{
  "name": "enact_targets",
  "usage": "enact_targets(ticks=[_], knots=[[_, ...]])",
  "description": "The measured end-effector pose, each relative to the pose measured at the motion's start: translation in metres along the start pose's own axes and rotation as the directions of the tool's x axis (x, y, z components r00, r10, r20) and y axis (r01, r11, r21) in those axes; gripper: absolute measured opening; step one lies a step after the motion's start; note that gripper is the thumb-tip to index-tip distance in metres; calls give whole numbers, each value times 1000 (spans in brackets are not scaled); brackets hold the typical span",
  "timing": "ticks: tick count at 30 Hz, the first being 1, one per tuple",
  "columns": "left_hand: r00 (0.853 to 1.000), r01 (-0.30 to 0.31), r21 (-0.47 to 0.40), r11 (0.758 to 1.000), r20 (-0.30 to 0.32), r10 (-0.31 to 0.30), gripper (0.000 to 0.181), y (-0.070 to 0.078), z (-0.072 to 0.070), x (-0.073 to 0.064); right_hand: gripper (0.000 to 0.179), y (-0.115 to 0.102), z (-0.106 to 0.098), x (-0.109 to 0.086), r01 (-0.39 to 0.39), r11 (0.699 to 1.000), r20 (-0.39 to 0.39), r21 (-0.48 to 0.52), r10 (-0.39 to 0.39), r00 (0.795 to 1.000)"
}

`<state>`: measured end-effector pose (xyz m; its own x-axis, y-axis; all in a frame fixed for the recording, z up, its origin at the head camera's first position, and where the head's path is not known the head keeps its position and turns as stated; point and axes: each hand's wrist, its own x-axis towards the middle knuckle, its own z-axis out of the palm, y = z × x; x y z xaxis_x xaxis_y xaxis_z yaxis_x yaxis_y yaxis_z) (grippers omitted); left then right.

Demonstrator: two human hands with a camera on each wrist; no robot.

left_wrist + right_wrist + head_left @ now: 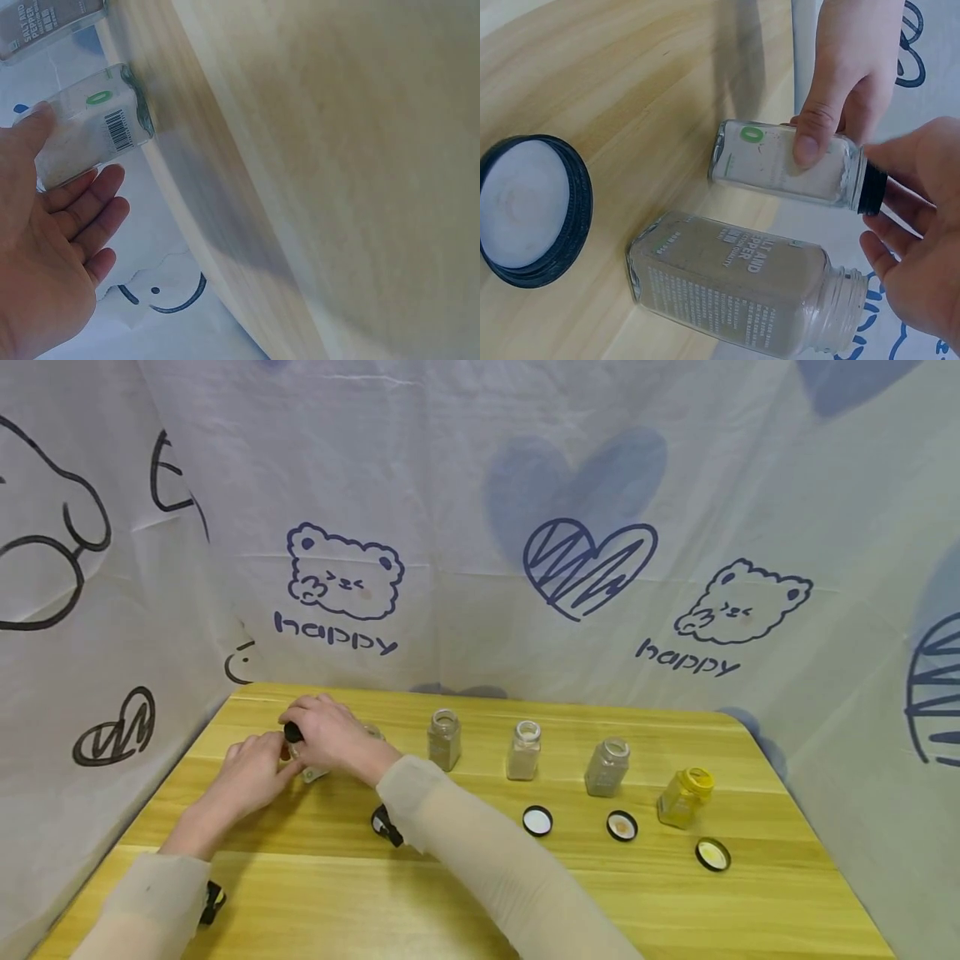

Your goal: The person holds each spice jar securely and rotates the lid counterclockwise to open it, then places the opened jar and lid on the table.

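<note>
A square glass jar (pixel 742 161) with pale contents and a green mark stands at the table's far left. My left hand (pixel 251 772) grips its side, thumb across the front face in the right wrist view. The black cap (pixel 872 189) sits on the jar's mouth. My right hand (pixel 330 731) holds that cap from above, thumb and fingers around its rim. Close beside it is an uncapped jar labelled salt and pepper (pixel 727 277); in the head view my right wrist partly hides it.
Uncapped jars stand to the right in a row: a brownish jar (pixel 444 743), a pale jar (pixel 522 756), a greyish jar (pixel 606 772) and a yellow jar (pixel 677 802). Upturned black lids, such as this white-lined lid (pixel 537 821), lie before them. A printed cloth (pixel 465 510) hangs behind.
</note>
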<state>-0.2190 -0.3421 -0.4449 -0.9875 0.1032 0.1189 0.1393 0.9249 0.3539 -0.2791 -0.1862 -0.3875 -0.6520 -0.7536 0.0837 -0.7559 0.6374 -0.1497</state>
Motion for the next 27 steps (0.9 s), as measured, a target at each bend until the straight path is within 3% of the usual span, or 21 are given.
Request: enact_targets(ticks=[4,10,20,27], knots=[[1000,-2,5,1000,8,2,29,0,0,0,54,1,1,1,-45,999,10,10,45,999],[1000,5,5,1000,10,-5,35,0,0,0,48,1,1,2,-73,997,18,-22,73,997],[1000,13,5,1000,1,-13,37,0,0,1,44,1,1,1,40,998,-15,-54,-41,999],[1000,9,4,1000,-5,-9,39,1,-1,1,50,2,-1,-1,62,998,-30,-14,-63,998]])
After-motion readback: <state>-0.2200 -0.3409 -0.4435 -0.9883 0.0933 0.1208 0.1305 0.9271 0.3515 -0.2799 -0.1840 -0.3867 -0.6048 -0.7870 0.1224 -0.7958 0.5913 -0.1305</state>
